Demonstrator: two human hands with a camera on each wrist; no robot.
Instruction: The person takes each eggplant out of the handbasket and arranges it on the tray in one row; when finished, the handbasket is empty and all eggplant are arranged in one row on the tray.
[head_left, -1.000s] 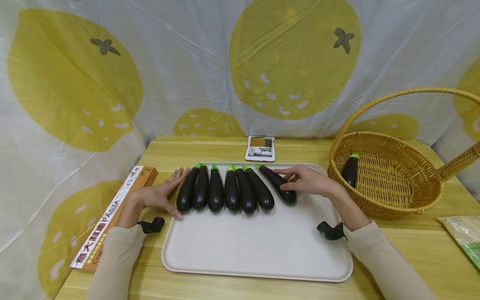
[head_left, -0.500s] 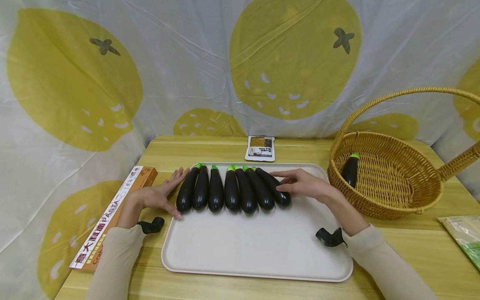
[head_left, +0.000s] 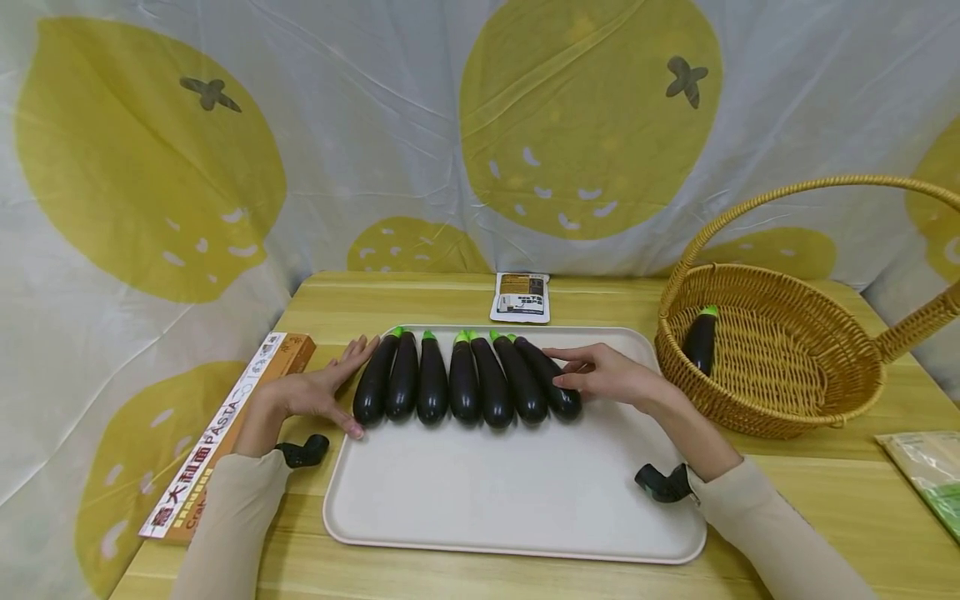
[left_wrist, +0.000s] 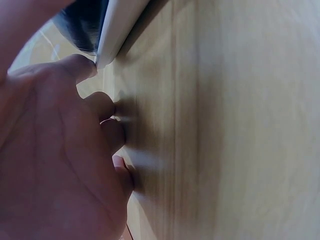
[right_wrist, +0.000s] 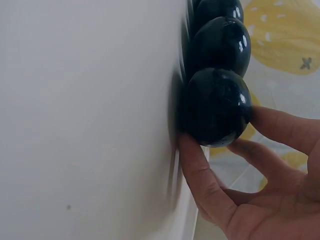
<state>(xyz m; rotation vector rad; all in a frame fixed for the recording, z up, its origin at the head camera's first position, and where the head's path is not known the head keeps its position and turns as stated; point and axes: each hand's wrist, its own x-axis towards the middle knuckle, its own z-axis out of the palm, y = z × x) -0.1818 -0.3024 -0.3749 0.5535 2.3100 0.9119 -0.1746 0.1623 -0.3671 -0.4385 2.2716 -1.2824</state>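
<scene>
Several dark eggplants [head_left: 463, 379] lie side by side in a row on the white tray [head_left: 510, 500], green stem ends away from me. My right hand [head_left: 611, 375] holds the rightmost eggplant [head_left: 564, 398] lightly, thumb on top and fingers along its right side. In the right wrist view, that eggplant [right_wrist: 215, 107] sits against its neighbour, with a fingertip low beside the tray. My left hand [head_left: 318, 396] spreads its fingers beside the leftmost eggplant, at the tray's left edge. In the left wrist view, the fingers [left_wrist: 102, 106] of that hand rest on the wooden table.
A wicker basket [head_left: 795, 408] with a tall handle stands right of the tray, one eggplant [head_left: 701, 342] inside. Behind the tray lies a small packet [head_left: 521, 297]. A pasta box [head_left: 225, 442] is under the left forearm's side; a plastic bag [head_left: 926, 471] lies far right.
The rightmost eggplant has slid left in my right hand, closing most of the gap to its neighbour. My right hand shifted left with it. The left hand has stayed put.
</scene>
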